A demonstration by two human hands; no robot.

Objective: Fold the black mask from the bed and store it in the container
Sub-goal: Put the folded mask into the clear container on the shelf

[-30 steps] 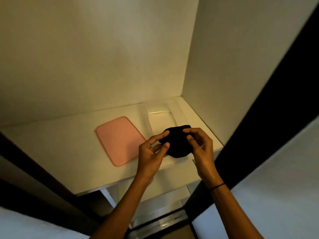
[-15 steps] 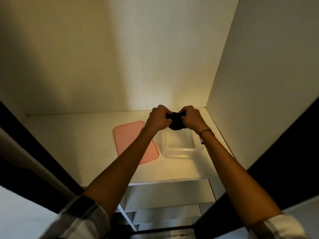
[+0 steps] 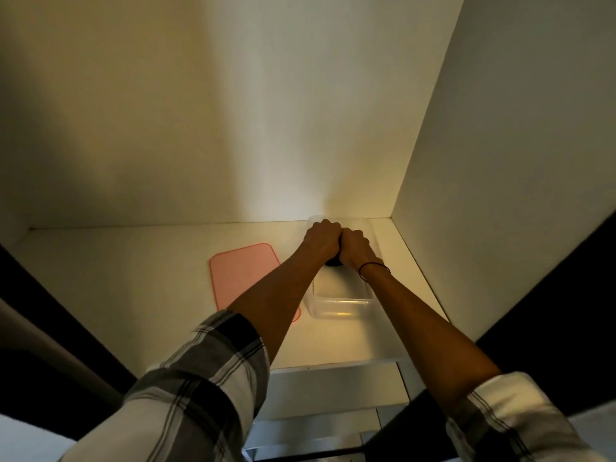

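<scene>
**Mask bunched over the open container**

White shelf, dim alcove. I see the black mask only as a dark sliver beneath my fists, so its axis and facing are unreadable. My left hand and right hand clench it together, knuckles touching, over the clear container's far end. Pink lid lies beside.

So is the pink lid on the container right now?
No, the pink lid lies flat on the shelf to the left of the open clear container, over which both hands hold the black mask.
</scene>
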